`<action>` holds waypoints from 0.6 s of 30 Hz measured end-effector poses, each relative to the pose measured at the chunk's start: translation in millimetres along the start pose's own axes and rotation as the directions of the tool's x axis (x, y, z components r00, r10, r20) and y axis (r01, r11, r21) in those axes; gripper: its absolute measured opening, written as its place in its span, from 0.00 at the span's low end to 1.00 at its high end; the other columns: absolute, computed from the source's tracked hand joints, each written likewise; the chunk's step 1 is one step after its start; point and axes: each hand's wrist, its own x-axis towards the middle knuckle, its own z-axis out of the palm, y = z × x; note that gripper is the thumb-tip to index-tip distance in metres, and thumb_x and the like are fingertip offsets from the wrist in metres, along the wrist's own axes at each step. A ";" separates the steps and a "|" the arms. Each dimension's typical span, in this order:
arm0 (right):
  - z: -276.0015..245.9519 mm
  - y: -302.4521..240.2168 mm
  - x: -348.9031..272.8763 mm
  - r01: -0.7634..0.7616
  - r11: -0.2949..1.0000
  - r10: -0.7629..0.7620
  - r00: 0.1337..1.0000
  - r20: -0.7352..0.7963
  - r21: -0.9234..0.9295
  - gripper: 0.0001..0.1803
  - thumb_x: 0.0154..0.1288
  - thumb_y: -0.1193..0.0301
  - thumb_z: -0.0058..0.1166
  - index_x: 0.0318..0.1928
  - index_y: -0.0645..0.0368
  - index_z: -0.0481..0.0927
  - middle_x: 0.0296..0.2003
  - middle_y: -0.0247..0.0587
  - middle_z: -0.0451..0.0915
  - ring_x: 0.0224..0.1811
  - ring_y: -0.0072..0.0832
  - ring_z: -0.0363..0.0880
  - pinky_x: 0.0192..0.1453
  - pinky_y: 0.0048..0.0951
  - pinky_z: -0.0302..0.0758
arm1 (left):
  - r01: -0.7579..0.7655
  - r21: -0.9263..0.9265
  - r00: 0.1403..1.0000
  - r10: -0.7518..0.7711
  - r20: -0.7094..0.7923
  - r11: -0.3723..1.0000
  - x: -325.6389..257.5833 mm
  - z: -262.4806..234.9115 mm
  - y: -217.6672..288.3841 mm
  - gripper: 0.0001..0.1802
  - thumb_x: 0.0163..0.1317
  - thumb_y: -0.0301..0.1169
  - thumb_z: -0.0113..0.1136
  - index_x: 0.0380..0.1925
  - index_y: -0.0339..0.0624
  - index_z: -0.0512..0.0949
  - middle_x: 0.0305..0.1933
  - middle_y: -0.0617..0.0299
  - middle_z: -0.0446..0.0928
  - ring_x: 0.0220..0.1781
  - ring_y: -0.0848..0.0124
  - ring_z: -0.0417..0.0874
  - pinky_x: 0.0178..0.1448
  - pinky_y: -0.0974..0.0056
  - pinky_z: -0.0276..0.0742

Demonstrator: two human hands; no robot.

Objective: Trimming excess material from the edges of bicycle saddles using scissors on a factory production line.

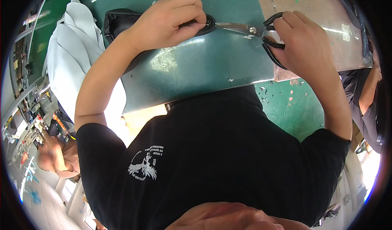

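My right hand (302, 36) is closed around the black handles of a pair of scissors (239, 27). Its metal blades point left, and their tips reach the narrow right end of a black, leather-like piece (122, 19). That end is pinched between the fingers and thumb of my left hand (173, 21). My left hand and forearm cover the middle of the piece, so its full shape is hidden. How far the blades are parted is hard to make out.
Pale, curved sheets of material (77, 46) lie over the left part of the green tabletop (196, 74). A brownish board (302, 5) covers the right side. One person (61, 156) is at the left, beside cluttered benches, and another person's arm (368, 89) shows at the right.
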 end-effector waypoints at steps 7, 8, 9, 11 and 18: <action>-9.0 -1.2 -0.4 -0.022 0.999 0.024 0.999 0.033 -0.048 0.15 0.51 0.65 0.74 0.32 0.58 0.80 0.32 0.37 0.79 0.40 0.36 0.83 0.40 0.38 0.82 | 0.058 0.018 0.995 -0.056 -0.078 0.998 4.7 3.6 8.4 0.09 0.61 0.31 0.74 0.35 0.43 0.82 0.38 0.63 0.76 0.36 0.63 0.81 0.38 0.60 0.78; -9.6 -1.6 -0.5 -0.028 0.998 0.030 0.999 0.037 -0.056 0.15 0.51 0.65 0.74 0.32 0.58 0.80 0.32 0.37 0.79 0.40 0.36 0.83 0.41 0.39 0.82 | 0.070 0.032 0.995 -0.067 -0.075 0.997 3.3 5.2 7.2 0.10 0.61 0.33 0.74 0.34 0.43 0.82 0.38 0.63 0.76 0.35 0.63 0.80 0.38 0.60 0.78; -9.3 -1.8 -0.1 -0.028 0.998 0.030 0.999 0.039 -0.056 0.15 0.51 0.65 0.74 0.32 0.58 0.80 0.32 0.37 0.79 0.40 0.36 0.83 0.41 0.39 0.82 | 0.070 0.030 0.995 -0.067 -0.076 0.997 2.1 6.0 5.3 0.10 0.61 0.33 0.74 0.34 0.43 0.82 0.38 0.63 0.76 0.35 0.63 0.80 0.38 0.60 0.78; -8.5 -2.2 0.8 -0.020 0.999 0.022 0.999 0.028 -0.047 0.15 0.51 0.65 0.74 0.32 0.58 0.80 0.32 0.37 0.79 0.40 0.36 0.83 0.41 0.39 0.82 | 0.022 0.027 0.997 -0.020 -0.071 0.999 -0.5 6.7 2.3 0.08 0.59 0.29 0.73 0.34 0.43 0.82 0.37 0.64 0.76 0.34 0.64 0.80 0.37 0.60 0.77; -11.5 -2.6 10.8 0.046 0.999 -0.045 0.999 0.016 -0.024 0.17 0.48 0.67 0.75 0.34 0.59 0.79 0.33 0.38 0.78 0.37 0.38 0.82 0.37 0.40 0.80 | 0.148 -0.059 0.989 -0.147 0.016 0.987 -0.1 -2.6 4.7 0.07 0.55 0.24 0.68 0.32 0.42 0.79 0.37 0.62 0.77 0.37 0.61 0.82 0.39 0.57 0.78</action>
